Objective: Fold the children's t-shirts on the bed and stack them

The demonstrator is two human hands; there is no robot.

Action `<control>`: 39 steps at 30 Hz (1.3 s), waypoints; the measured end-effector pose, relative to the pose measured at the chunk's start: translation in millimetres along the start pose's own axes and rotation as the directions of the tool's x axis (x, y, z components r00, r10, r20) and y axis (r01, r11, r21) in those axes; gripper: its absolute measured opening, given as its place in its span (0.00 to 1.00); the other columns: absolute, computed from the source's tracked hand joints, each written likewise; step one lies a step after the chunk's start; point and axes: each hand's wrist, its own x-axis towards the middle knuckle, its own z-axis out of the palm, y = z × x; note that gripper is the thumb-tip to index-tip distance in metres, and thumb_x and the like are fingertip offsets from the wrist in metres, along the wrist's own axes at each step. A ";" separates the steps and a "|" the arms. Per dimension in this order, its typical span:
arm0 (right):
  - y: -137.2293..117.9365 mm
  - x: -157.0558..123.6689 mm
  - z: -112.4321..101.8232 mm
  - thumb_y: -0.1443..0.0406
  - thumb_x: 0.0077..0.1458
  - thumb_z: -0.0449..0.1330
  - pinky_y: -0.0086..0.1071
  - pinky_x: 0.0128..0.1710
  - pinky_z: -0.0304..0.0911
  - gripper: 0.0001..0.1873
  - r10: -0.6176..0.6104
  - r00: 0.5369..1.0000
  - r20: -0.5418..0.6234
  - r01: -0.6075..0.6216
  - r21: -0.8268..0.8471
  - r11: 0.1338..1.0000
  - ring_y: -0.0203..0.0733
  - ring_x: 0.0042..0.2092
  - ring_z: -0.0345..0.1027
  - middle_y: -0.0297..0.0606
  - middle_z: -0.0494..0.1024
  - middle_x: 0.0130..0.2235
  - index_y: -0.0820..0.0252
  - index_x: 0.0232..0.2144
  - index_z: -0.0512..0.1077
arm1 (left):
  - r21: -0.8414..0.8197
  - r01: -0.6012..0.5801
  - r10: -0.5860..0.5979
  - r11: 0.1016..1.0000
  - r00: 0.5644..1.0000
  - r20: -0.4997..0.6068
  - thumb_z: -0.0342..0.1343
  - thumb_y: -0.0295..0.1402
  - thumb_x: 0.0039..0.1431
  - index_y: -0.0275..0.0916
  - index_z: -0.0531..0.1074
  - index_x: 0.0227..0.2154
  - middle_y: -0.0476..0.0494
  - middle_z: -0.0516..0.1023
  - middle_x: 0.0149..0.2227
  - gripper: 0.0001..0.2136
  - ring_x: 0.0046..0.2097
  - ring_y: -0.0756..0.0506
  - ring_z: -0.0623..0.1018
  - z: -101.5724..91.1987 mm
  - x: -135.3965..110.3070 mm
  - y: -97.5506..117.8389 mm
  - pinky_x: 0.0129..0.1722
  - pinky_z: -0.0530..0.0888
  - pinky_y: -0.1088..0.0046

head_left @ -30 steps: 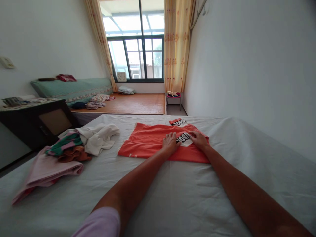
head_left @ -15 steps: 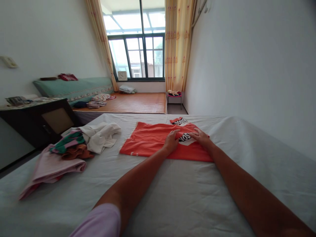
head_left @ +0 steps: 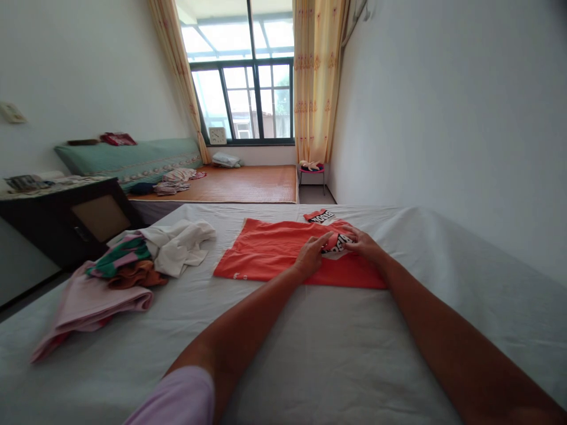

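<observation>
An orange T-shirt point(head_left: 266, 251) lies spread on the grey-white sheet, its hem toward the left. One sleeve point(head_left: 319, 216) with black and white lettering sticks out at the far side. The near lettered sleeve point(head_left: 335, 243) is folded in over the shirt body, between my hands. My left hand point(head_left: 313, 252) has its fingers closed on the left edge of this sleeve. At the sleeve's right side, the fingers of my right hand point(head_left: 361, 245) curl round the cloth. Part of the sleeve is hidden behind my fingers.
To the left sits a heap of clothes: a white garment point(head_left: 181, 245), a green and pink piece point(head_left: 121, 257), a brown one point(head_left: 137, 275) and a pink one point(head_left: 97, 301). Beyond are a dark cabinet point(head_left: 88, 218), a second bed point(head_left: 248, 183) and a small stool point(head_left: 312, 169).
My fingers have closed from lying over the sleeve to gripping it. The lettered cloth between my hands is bunched up and shifted a little. The view has tilted slightly.
</observation>
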 end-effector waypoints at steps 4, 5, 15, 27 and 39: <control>-4.2 -0.6 -0.8 0.66 0.40 0.60 0.39 0.46 0.66 0.26 -0.190 0.980 -0.065 0.180 -0.136 0.974 0.48 0.48 0.70 0.41 0.77 0.47 0.60 0.47 0.71 | -0.004 0.156 -0.155 0.988 0.980 -0.128 0.51 0.21 0.50 0.42 0.53 0.62 0.42 0.70 0.54 0.34 0.51 0.46 0.71 -0.2 3.9 -3.0 0.53 0.68 0.68; -4.8 -0.9 -1.4 0.65 0.42 0.59 0.38 0.45 0.66 0.23 -0.223 0.970 -0.094 0.201 -0.198 0.959 0.48 0.47 0.70 0.39 0.77 0.46 0.60 0.45 0.73 | -0.004 0.229 -0.227 0.973 0.964 -0.139 0.53 0.24 0.51 0.41 0.54 0.61 0.42 0.72 0.51 0.33 0.49 0.45 0.73 -0.9 4.8 -4.1 0.50 0.69 0.68; -2.6 -9.5 -9.9 0.67 0.46 0.56 0.30 0.37 0.62 0.08 -0.229 0.966 -0.118 0.057 -0.767 0.639 0.42 0.36 0.70 0.38 0.78 0.34 0.57 0.29 0.76 | 0.219 0.096 -0.099 0.971 0.995 0.001 0.51 0.25 0.53 0.44 0.74 0.36 0.46 0.75 0.42 0.11 0.47 0.45 0.71 -9.6 -1.9 0.3 0.48 0.69 0.69; 2.9 -9.5 -20.1 0.69 0.48 0.53 0.28 0.31 0.67 0.12 0.052 0.990 -0.133 -0.104 -0.419 0.902 0.37 0.30 0.71 0.36 0.79 0.29 0.63 0.31 0.76 | 0.254 -0.022 -0.011 0.967 0.992 0.129 0.53 0.26 0.50 0.42 0.72 0.33 0.46 0.75 0.39 0.08 0.44 0.44 0.72 -5.7 -6.5 4.9 0.44 0.70 0.69; -14.7 -15.0 -0.2 0.77 0.50 0.51 0.41 0.55 0.58 0.19 -0.234 0.962 -0.143 0.019 -0.815 0.579 0.48 0.51 0.67 0.45 0.77 0.46 0.62 0.41 0.75 | 0.199 -0.011 -0.008 0.980 0.995 0.094 0.44 0.37 0.65 0.41 0.77 0.29 0.45 0.78 0.38 0.17 0.43 0.46 0.74 -7.6 -3.8 6.7 0.48 0.68 0.71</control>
